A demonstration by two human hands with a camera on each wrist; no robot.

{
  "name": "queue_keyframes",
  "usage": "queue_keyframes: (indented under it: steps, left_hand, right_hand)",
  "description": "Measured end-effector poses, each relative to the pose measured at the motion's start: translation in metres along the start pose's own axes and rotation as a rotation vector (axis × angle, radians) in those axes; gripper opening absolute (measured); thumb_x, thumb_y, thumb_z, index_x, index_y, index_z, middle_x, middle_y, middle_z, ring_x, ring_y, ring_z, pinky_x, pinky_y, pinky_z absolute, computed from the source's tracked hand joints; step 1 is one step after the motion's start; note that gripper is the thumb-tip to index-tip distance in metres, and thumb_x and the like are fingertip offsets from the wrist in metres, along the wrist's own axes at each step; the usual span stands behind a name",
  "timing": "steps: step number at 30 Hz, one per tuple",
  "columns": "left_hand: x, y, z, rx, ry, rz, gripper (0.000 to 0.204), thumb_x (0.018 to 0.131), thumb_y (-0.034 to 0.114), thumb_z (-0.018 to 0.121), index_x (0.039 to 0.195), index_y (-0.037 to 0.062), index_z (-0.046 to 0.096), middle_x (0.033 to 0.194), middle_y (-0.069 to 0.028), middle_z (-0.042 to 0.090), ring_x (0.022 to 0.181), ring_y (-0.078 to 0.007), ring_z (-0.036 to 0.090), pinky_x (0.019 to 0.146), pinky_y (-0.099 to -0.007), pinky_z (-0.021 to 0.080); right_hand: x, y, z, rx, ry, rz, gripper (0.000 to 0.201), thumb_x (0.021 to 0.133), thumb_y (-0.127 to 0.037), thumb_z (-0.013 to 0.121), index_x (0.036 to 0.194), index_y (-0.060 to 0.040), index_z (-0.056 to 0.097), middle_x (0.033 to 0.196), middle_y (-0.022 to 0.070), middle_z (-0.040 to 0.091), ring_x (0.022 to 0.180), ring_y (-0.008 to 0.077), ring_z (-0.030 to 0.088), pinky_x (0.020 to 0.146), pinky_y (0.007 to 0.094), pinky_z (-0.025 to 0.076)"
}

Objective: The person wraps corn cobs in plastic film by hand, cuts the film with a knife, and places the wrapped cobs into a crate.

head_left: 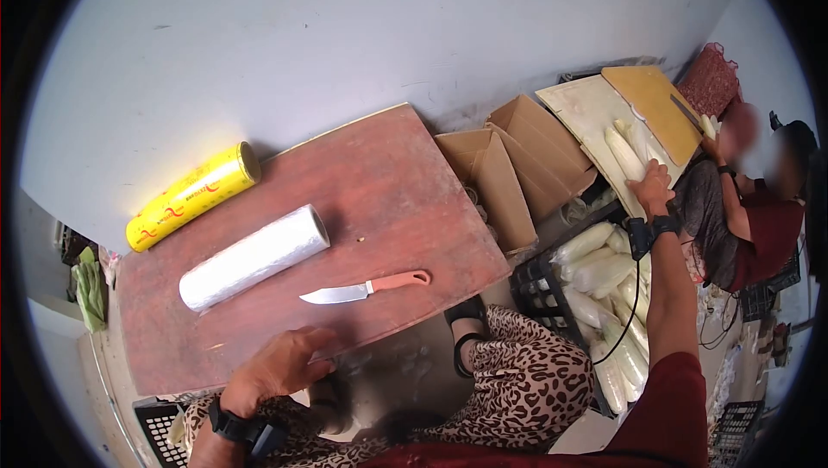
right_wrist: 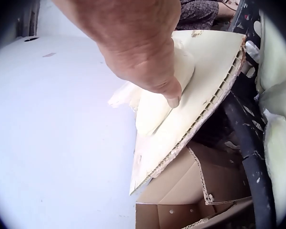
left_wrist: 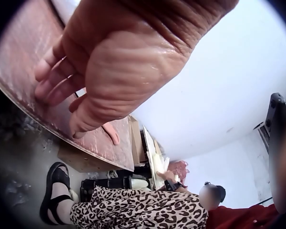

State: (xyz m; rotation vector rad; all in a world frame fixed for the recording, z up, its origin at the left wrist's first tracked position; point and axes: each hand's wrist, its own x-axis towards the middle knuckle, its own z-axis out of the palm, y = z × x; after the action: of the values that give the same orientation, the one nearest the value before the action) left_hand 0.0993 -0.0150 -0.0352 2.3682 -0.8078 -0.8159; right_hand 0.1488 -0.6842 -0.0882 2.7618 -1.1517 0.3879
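Observation:
My right hand (head_left: 653, 188) reaches out to the side and grips a pale, long vegetable (head_left: 623, 150) lying on a cream board (head_left: 576, 106). In the right wrist view the thumb presses along the side of that vegetable (right_wrist: 152, 112), while the other fingers are hidden behind the hand. My left hand (head_left: 280, 367) hovers by the front edge of the red-brown table (head_left: 388, 175), fingers loosely bent and holding nothing. On the tabletop lie a knife (head_left: 366, 288) with an orange handle, a roll of clear wrap (head_left: 254, 257) and a yellow printed roll (head_left: 194, 194).
A black crate (head_left: 552, 295) of wrapped pale vegetables (head_left: 604, 274) stands by my right leg. Cardboard boxes (head_left: 539, 157) sit between table and board. Another person (head_left: 763, 235) works at the far right beside a yellow board (head_left: 651, 106). A wall runs behind the table.

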Motion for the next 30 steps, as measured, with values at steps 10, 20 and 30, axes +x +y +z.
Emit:
queue_keyframes:
  steps: [10, 20, 30]
  left_hand:
    - [-0.017, 0.014, -0.001, -0.009, 0.047, -0.022, 0.041, 0.079, 0.011, 0.067, 0.119, 0.0069, 0.059, 0.102, -0.0211, 0.063, 0.098, -0.0412, 0.058, 0.084, -0.0433, 0.047]
    - [-0.024, 0.014, 0.001, 0.014, 0.043, -0.054, 0.043, 0.077, 0.014, 0.069, 0.119, 0.0057, 0.058, 0.099, -0.0229, 0.062, 0.095, -0.043, 0.058, 0.082, -0.0452, 0.047]
    - [-0.013, 0.012, 0.002, 0.012, 0.017, -0.049, 0.042, 0.077, 0.014, 0.07, 0.117, 0.0053, 0.059, 0.099, -0.0209, 0.062, 0.094, -0.042, 0.058, 0.082, -0.0446, 0.048]
  right_hand:
    - [-0.017, -0.008, 0.011, 0.012, 0.017, -0.073, 0.068, 0.067, -0.014, 0.073, 0.129, -0.0152, 0.043, 0.13, 0.015, 0.041, 0.12, 0.0374, 0.041, 0.089, 0.0572, 0.035]
    - [-0.037, 0.009, 0.035, 0.341, 0.106, 0.055, 0.078, 0.069, -0.017, 0.076, 0.137, -0.0151, 0.037, 0.136, 0.0179, 0.034, 0.123, 0.0396, 0.041, 0.098, 0.0507, 0.039]
    - [-0.043, -0.009, 0.018, 0.309, 0.058, 0.131, 0.07, 0.069, -0.023, 0.079, 0.126, -0.008, 0.041, 0.121, 0.02, 0.045, 0.114, 0.0398, 0.049, 0.094, 0.0449, 0.045]
